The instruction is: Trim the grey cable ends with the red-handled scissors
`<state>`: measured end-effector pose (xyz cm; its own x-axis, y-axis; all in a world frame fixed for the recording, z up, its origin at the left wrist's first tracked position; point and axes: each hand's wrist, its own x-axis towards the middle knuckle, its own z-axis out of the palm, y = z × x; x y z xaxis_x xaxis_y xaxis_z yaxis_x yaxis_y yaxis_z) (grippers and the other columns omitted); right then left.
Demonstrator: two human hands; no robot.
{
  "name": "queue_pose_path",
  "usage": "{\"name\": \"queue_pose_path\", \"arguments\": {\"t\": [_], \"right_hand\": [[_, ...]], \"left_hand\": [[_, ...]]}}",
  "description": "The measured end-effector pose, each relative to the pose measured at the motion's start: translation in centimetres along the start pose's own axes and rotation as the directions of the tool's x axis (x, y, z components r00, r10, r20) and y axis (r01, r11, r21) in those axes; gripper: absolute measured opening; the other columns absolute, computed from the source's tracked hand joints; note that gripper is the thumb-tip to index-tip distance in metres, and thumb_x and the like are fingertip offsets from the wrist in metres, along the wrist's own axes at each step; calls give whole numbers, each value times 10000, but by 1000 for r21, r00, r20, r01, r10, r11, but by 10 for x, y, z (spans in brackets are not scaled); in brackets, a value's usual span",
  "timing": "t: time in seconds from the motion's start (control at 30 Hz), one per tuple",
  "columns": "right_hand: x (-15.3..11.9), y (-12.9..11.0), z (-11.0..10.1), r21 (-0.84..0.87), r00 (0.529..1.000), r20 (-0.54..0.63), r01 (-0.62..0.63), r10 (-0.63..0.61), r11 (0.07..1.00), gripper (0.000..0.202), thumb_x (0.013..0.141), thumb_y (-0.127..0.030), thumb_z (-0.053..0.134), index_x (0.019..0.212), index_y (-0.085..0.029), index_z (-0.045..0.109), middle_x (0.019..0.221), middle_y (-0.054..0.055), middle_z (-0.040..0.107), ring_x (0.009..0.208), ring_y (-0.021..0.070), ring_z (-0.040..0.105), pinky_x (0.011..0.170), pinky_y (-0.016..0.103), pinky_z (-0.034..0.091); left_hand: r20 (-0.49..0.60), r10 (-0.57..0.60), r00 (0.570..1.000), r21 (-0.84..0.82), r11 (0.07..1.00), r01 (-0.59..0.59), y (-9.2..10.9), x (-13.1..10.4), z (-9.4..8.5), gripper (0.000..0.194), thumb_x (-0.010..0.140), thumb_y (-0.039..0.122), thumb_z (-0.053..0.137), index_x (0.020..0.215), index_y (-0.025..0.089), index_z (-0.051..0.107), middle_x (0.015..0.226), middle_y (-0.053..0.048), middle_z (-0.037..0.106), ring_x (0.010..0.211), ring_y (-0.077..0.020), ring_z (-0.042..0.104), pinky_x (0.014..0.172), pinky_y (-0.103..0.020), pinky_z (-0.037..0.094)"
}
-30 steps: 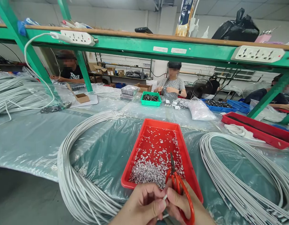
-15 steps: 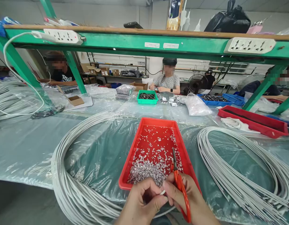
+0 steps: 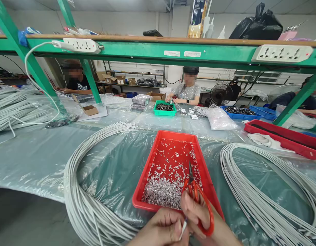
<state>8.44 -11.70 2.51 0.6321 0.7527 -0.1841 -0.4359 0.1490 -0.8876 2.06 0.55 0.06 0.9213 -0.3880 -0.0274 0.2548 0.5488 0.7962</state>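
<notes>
At the bottom edge my left hand (image 3: 160, 230) pinches the end of a thin white cable (image 3: 183, 229) between thumb and finger. My right hand (image 3: 201, 218) touches the same cable end and has red-handled scissors (image 3: 196, 194) looped on its fingers, blades closed and pointing away over a red tray (image 3: 153, 160). The tray holds a heap of small silvery cut bits (image 3: 160, 193), thickest at its near end. A big coil of white cable (image 3: 81, 201) lies left of the tray, another coil (image 3: 263, 194) to its right.
Clear plastic sheeting (image 3: 37, 153) covers the table. Across it sit a green bin (image 3: 165, 108), blue bins (image 3: 240, 113), a long red tray (image 3: 283, 136) and a cardboard box (image 3: 90, 110). Three other people work at the far side. A green shelf frame (image 3: 158, 49) carries power strips.
My hands have dropped lower in view. The cable end now points down between my fingers, and the scissors sit more upright over the tray's near end.
</notes>
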Motion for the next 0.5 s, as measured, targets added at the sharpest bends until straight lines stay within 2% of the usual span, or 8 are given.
{"name": "queue_pose_path", "arguments": {"t": [0.07,0.13,0.23,0.27,0.33,0.37,0.43,0.5], "right_hand": [[2,-2,-3,-30,999,-17,41,-41,999,535,810,-574,533,513,-187,313,345,-113,215,317,29,152,390,203,179],[3,-7,-8,-150,991,-90,81,-95,985,450,804,-504,597,559,-163,435,406,-85,348,369,36,239,406,190,198],[3,-19,-16,-366,970,-174,96,-170,926,238,772,-381,678,816,-152,631,680,4,606,575,86,498,523,181,359],[3,-24,-19,-422,965,-179,103,-194,901,225,771,-350,679,886,-160,644,802,30,647,689,117,551,620,199,410],[5,-31,-22,-504,962,-157,117,-224,856,202,769,-290,668,930,-174,633,986,48,646,837,152,572,762,231,433],[6,-34,-23,-534,964,-138,122,-229,837,183,765,-261,660,922,-175,621,1012,48,639,846,154,572,783,237,438],[9,-38,-27,-580,964,-122,124,-236,805,203,761,-235,642,947,-181,579,943,38,645,791,153,575,758,242,461],[9,-41,-34,-611,948,-167,117,-272,783,283,765,-257,632,1011,-194,508,837,12,637,723,141,569,703,224,477]], "left_hand": [[9,-16,1000,24,1000,16,4,-3,3,493,693,575,641,557,118,514,425,61,350,356,-12,242,368,-188,132],[-38,-26,999,43,999,28,6,-7,5,470,721,567,619,612,117,539,432,67,353,361,-13,234,379,-186,130],[-177,-13,984,105,994,32,5,-12,7,447,744,563,594,731,116,578,437,66,410,353,-9,255,393,-169,155],[-218,-3,976,130,991,32,4,-13,7,447,741,562,597,752,115,580,447,61,434,359,-7,272,403,-161,172],[-266,8,964,165,986,37,1,-11,6,455,737,570,593,779,117,579,472,54,459,377,-3,294,427,-150,217],[-277,10,961,176,983,40,-2,-9,5,458,740,577,584,793,122,580,493,49,472,395,-6,319,447,-146,250],[-243,30,969,272,961,38,-8,-5,4,444,740,578,583,792,137,600,573,17,526,477,-32,424,519,-165,345],[-178,51,983,405,914,26,-15,-4,4,397,751,550,589,777,157,634,685,-25,587,624,-96,539,609,-220,428]]}}
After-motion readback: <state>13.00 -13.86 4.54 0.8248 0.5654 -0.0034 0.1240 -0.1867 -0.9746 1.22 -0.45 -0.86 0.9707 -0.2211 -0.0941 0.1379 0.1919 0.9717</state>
